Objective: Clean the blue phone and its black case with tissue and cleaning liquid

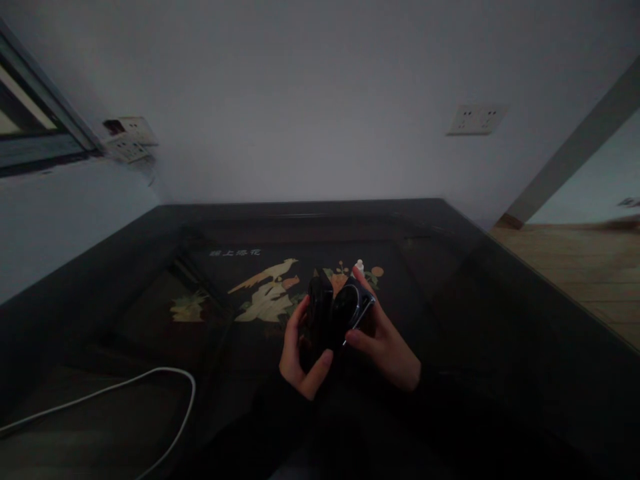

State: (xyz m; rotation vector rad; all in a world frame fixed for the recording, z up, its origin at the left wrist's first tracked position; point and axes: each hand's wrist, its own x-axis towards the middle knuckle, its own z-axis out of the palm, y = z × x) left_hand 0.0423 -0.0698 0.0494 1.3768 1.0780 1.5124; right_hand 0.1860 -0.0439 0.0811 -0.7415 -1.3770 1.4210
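Observation:
Near the middle of the head view, my left hand (303,363) is closed around a black, thick-edged object with rounded corners (320,310). Its exact kind is lost in the dim light. My right hand (384,343) grips a dark, glossy object with a round face and a bright metallic edge (349,305), thumb on the near side and fingers behind. The two objects are held side by side, tilted apart at the top; whether they touch lower down I cannot tell. Both are held above the dark tabletop (450,320).
A printed bird and flower design (270,293) decorates the glossy table. A white cable (165,370) curves across its left side. On the wall are sockets at right (477,120) and left (131,137). A window frame (40,113) stands at upper left, wooden floor (575,260) at right.

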